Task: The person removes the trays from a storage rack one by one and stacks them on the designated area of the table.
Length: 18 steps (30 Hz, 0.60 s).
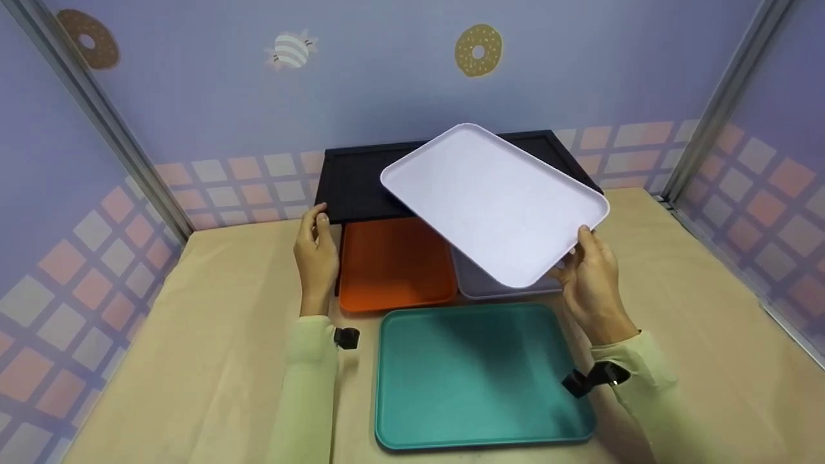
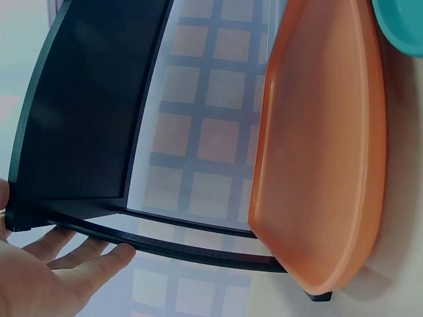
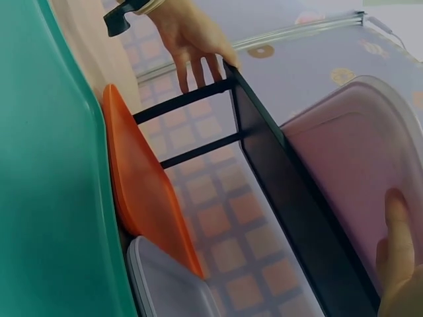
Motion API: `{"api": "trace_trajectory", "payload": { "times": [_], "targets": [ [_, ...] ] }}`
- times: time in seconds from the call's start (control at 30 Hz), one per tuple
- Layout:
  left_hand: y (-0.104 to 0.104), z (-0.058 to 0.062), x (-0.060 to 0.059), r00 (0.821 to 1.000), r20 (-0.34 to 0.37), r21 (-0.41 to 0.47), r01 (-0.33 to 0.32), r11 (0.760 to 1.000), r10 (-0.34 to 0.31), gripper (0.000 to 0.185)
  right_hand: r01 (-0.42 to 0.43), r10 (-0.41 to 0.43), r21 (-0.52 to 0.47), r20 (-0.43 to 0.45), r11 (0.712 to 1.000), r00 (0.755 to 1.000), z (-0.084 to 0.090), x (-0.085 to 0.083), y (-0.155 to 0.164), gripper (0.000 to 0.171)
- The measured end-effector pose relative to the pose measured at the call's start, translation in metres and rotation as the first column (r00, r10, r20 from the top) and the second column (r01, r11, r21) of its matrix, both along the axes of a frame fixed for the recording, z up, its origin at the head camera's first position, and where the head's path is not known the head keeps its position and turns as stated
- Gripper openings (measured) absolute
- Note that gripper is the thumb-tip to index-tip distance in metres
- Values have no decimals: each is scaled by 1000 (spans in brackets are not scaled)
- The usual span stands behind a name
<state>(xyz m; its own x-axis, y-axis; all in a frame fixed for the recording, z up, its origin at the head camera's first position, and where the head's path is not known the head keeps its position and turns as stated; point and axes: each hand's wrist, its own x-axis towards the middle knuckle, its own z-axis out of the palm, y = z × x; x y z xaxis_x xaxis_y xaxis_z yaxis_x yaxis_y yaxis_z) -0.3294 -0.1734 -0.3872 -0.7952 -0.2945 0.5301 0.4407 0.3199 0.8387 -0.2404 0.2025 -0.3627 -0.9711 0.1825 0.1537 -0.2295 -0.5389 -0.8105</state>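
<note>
My right hand [image 1: 590, 293] holds a pale lavender tray [image 1: 493, 200] by its near right corner, thumb over the rim and fingers underneath. The tray is raised and tilted above a black rack [image 1: 364, 187], overlapping its top in the head view. My left hand [image 1: 317, 258] grips the rack's front left corner; in the left wrist view its fingers [image 2: 99, 267] lie along the black leg. Below the rack's top, an orange tray [image 1: 396, 267] lies on the left, beside another lavender tray [image 1: 474, 283], partly hidden by the raised one.
A teal tray [image 1: 480, 380] lies flat on the table in front of the rack, between the forearms. The beige cloth-covered table [image 1: 225, 335] extends on both sides. Patterned wall panels [image 1: 380, 71] with metal corner posts stand behind and at the sides.
</note>
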Motion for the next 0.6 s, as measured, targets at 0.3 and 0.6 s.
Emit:
{"api": "trace_trajectory", "payload": {
  "times": [0.3, 0.6],
  "targets": [
    [-1, 1, 1, 1000, 23, -6, 6, 1000, -6, 37, -7, 7, -6, -13, 1000, 1000, -3, 9, 13, 37],
    [-1, 0, 0, 1000, 21, -3, 5, 1000, -5, 37, -34, 34, 1, -8, 999, 999, -5, 16, 25, 47]
  ]
}}
